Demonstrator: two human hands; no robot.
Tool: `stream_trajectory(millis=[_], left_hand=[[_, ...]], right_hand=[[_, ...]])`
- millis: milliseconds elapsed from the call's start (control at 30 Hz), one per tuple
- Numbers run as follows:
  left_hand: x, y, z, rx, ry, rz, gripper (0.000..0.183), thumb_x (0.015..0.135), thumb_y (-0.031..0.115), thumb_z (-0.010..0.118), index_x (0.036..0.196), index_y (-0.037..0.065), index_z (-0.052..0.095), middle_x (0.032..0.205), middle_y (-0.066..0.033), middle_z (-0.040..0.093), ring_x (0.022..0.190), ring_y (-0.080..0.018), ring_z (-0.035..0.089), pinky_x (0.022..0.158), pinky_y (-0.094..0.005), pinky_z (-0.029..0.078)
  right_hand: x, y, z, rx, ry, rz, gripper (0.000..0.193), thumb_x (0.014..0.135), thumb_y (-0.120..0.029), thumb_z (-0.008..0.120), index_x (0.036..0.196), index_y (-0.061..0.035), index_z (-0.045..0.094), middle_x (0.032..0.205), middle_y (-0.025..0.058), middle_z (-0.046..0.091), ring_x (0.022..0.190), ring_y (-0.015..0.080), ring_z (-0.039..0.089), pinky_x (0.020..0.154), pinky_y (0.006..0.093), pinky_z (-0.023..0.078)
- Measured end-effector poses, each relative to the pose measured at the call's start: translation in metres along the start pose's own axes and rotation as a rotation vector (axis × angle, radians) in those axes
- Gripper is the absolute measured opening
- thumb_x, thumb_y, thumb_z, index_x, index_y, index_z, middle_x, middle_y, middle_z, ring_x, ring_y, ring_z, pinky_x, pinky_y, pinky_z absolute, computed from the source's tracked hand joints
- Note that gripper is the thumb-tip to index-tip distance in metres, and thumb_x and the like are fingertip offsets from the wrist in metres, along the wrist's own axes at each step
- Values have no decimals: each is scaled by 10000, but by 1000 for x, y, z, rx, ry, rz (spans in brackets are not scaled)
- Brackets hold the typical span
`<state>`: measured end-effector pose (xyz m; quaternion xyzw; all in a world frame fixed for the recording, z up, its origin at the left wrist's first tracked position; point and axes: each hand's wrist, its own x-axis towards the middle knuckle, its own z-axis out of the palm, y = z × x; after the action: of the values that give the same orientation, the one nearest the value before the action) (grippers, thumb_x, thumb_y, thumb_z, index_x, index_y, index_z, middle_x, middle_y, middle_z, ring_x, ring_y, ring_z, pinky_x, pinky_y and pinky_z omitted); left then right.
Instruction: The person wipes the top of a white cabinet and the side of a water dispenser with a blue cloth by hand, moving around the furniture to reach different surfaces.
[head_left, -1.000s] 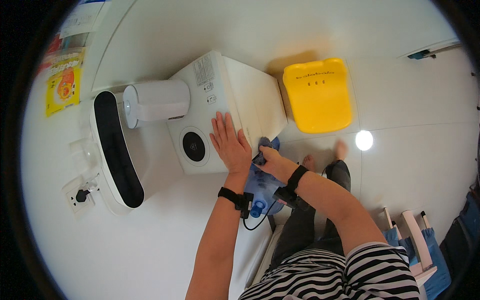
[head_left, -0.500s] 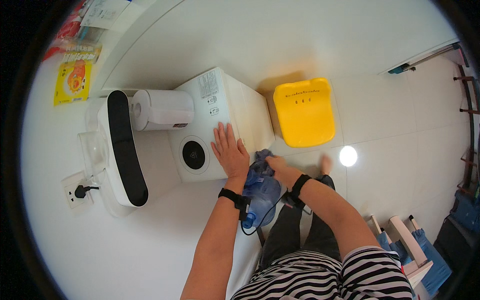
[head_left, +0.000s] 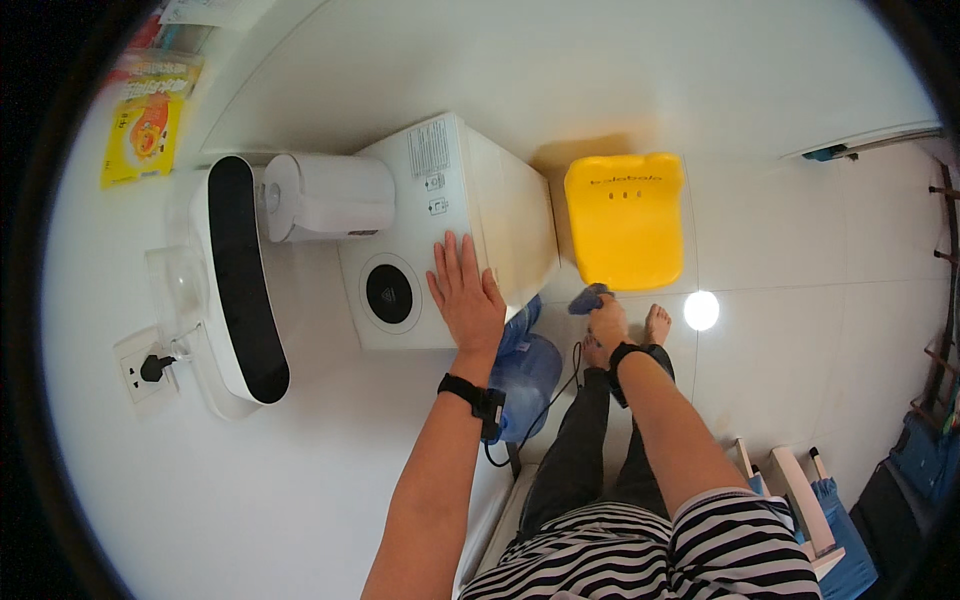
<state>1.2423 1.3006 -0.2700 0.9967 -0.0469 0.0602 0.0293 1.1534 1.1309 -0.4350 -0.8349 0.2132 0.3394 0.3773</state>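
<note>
My left hand (head_left: pixel 468 303) lies flat with fingers spread on the top of a white box-shaped cabinet (head_left: pixel 420 255), close to its right edge. A round black disc (head_left: pixel 389 293) is set into that top, left of the hand. In my right hand (head_left: pixel 608 322) is a bunched grey-blue cloth (head_left: pixel 590 298), held above the floor just below a yellow plastic stool or bin (head_left: pixel 625 225). Beneath my left wrist stands a large blue water jug (head_left: pixel 528 375), partly hidden by the arm. Bands circle both wrists.
Left on the cabinet are a white cylindrical container (head_left: pixel 335 197) and a white appliance with a black panel (head_left: pixel 248 285). A black plug (head_left: pixel 154 368) sits in a wall socket. A cable (head_left: pixel 552 405) hangs by the jug. White furniture with blue cloth (head_left: pixel 835 525) is at lower right.
My right hand has moved the cloth rightward, away from the cabinet side and jug, toward the yellow stool or bin. My left hand stays flat on the cabinet. The view has shifted slightly.
</note>
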Motion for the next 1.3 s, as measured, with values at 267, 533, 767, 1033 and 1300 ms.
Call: stream_trajectory(millis=[267,533,767,1033,1300], left_hand=[[-3,-2,4,25,-8,-31,511,864,179,455,1353,122,317,1439,-80,241,1326,-283,215,1050,-491,189],[-7,-6,-8,-70,-34,-32,543,881,145,461,1380,100,251,1467,-80,155,1354,-276,114,1066,-493,100],[9,6,-20,-243,-247,-91,585,841,227,539,1345,47,303,1429,-139,223,1323,-310,188,1046,-519,160],[87,113,-147,-887,10,81,447,834,101,539,1249,5,404,1290,-191,415,1205,-336,385,1008,-365,313],[162,294,-240,-824,312,323,408,852,90,510,1244,24,419,1297,-153,416,1233,-312,359,1016,-379,291]], right_hand=[[-25,40,-55,85,-6,139,434,740,-256,517,1138,-98,585,1067,207,588,971,331,552,855,381,432],[-50,40,-198,688,219,-118,317,769,-185,527,993,19,618,875,86,631,791,158,570,721,288,455],[-159,-8,-444,688,853,-384,364,742,-272,696,931,28,615,794,43,613,697,97,530,621,237,437],[-158,-127,-587,376,1232,-1106,273,686,-43,570,956,-80,568,856,73,546,800,176,549,695,288,455],[-58,-172,-605,-462,917,-835,428,778,-342,483,1166,-184,572,1334,104,413,1254,225,353,1055,456,197]])
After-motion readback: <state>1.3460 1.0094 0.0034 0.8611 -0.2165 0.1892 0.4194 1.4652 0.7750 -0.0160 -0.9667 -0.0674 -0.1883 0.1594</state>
